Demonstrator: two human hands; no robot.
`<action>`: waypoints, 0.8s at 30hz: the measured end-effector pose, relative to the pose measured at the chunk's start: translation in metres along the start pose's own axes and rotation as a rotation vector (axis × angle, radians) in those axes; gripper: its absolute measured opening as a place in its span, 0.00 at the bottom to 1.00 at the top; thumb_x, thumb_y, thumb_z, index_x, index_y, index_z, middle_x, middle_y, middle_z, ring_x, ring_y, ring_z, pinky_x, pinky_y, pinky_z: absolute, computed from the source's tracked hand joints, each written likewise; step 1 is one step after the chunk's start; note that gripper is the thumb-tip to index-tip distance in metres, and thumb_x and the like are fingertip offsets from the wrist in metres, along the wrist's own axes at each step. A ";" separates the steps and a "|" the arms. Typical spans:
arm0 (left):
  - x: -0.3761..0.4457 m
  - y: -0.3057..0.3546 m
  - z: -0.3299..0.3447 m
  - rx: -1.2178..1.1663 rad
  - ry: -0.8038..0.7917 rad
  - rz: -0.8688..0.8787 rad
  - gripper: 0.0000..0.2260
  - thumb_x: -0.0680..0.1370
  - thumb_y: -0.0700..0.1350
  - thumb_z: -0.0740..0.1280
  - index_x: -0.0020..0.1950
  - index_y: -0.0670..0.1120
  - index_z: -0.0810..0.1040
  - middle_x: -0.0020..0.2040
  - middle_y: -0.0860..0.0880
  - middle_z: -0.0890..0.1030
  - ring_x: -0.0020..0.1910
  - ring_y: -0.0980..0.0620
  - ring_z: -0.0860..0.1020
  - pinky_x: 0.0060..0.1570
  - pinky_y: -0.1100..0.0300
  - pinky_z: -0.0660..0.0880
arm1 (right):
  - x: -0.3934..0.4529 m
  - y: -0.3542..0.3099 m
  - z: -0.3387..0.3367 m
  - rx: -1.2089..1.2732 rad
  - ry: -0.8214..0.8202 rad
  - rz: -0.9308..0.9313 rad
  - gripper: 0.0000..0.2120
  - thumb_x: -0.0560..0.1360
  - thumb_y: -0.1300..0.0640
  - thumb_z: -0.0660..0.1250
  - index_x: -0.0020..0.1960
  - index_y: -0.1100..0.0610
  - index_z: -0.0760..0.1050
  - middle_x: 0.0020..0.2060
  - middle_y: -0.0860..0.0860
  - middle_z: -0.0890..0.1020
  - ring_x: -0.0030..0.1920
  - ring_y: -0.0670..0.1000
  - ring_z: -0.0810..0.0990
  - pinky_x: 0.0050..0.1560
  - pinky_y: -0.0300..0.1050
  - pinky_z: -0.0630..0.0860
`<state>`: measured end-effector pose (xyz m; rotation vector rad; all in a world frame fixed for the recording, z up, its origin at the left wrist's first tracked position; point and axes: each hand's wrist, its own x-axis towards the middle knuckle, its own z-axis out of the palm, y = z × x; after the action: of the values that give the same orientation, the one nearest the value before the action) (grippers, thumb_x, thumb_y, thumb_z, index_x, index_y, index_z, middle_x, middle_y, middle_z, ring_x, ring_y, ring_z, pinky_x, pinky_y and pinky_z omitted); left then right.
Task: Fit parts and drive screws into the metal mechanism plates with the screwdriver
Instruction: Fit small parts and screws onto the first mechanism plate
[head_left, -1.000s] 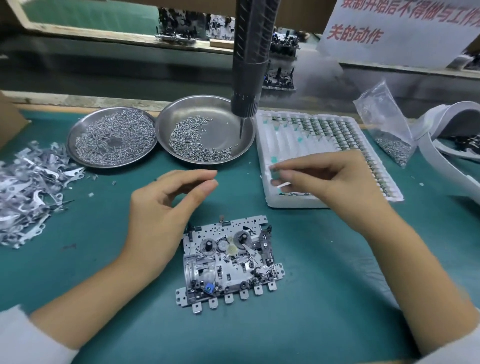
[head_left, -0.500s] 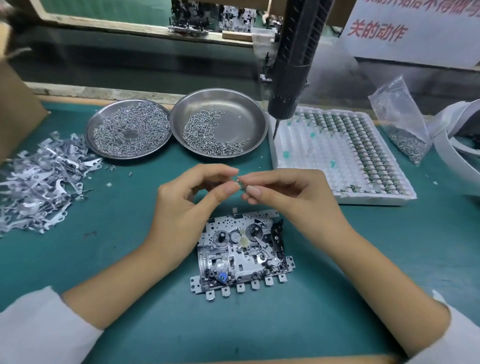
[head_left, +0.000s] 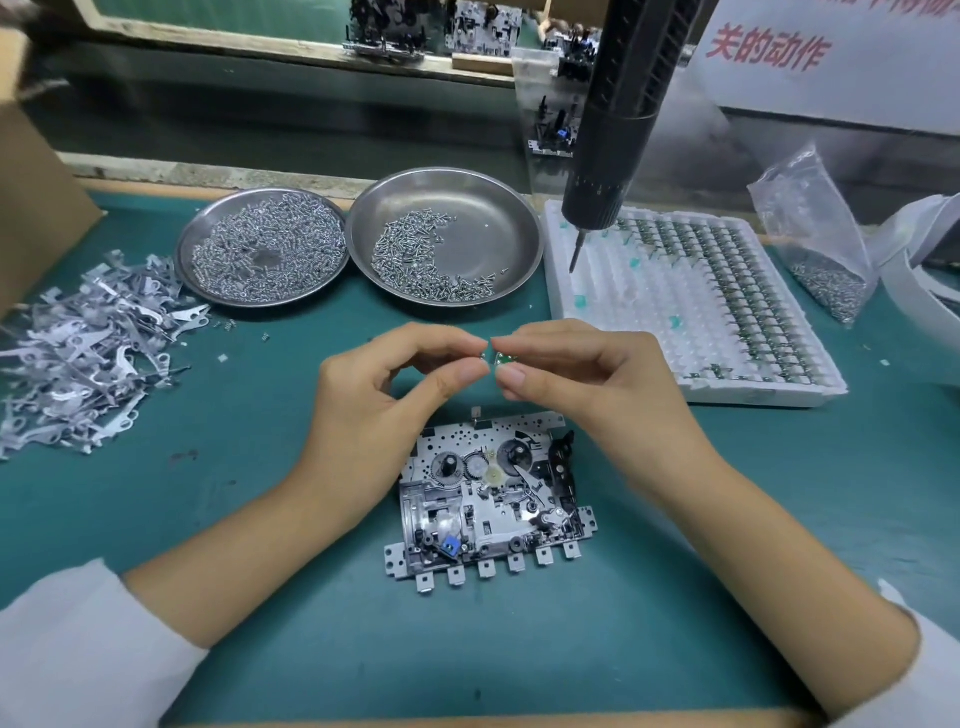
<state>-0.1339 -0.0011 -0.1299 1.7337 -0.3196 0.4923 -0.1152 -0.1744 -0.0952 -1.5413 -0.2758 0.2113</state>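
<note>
Nearest, one silver metal mechanism plate (head_left: 491, 493) with black hubs, small gears and a blue tab lies flat on the green bench mat (head_left: 779, 519), directly below and between the two wrists, touched by neither hand. Both forearms come in from the lower corners in white sleeves and angle inward, so the hands meet above the plate's far edge. The left hand (head_left: 374, 395) has its thumb and forefinger curved into a ring, tips closed together, the other fingers curled behind; the right hand (head_left: 587, 384) mirrors it. Between the two sets of fingertips sits one tiny green-and-metal part (head_left: 500, 357), pinched by the right thumb and forefinger, with the left fingertips touching or just beside it; whether the left hand truly grips it cannot be told.

Left of the left hand, well apart, lies a loose heap of flat grey stamped metal levers (head_left: 78, 358). Beyond the hands stand two round steel dishes (head_left: 498, 208), touching rim to rim, each holding small screws. Beyond the right hand is one white foam tray (head_left: 597, 291) with rows of small parts, and over its near-left corner hangs one black electric screwdriver (head_left: 618, 124), bit down, held by no hand. Farther right slumps one clear plastic bag of screws (head_left: 810, 239).
</note>
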 end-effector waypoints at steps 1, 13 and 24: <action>0.000 -0.001 0.000 0.008 -0.008 0.002 0.04 0.72 0.48 0.72 0.45 0.55 0.82 0.43 0.61 0.83 0.43 0.59 0.80 0.49 0.67 0.74 | 0.000 0.000 0.000 -0.002 0.000 0.001 0.14 0.69 0.70 0.71 0.53 0.64 0.80 0.49 0.58 0.83 0.44 0.49 0.82 0.45 0.36 0.77; 0.000 0.000 0.001 0.028 -0.014 0.003 0.11 0.71 0.49 0.70 0.53 0.55 0.80 0.44 0.63 0.83 0.44 0.60 0.80 0.50 0.65 0.74 | -0.001 0.004 0.003 0.039 0.054 -0.010 0.08 0.68 0.68 0.73 0.47 0.63 0.82 0.47 0.57 0.84 0.43 0.50 0.84 0.44 0.38 0.79; 0.000 0.002 0.000 0.091 -0.020 0.056 0.07 0.72 0.50 0.71 0.50 0.56 0.80 0.43 0.58 0.79 0.43 0.57 0.77 0.47 0.62 0.73 | -0.005 0.003 0.005 -0.019 -0.014 -0.037 0.09 0.71 0.66 0.71 0.51 0.61 0.82 0.45 0.56 0.85 0.46 0.52 0.84 0.43 0.38 0.79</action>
<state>-0.1346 -0.0015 -0.1281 1.8225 -0.3664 0.5374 -0.1208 -0.1713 -0.0988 -1.5528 -0.3184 0.1910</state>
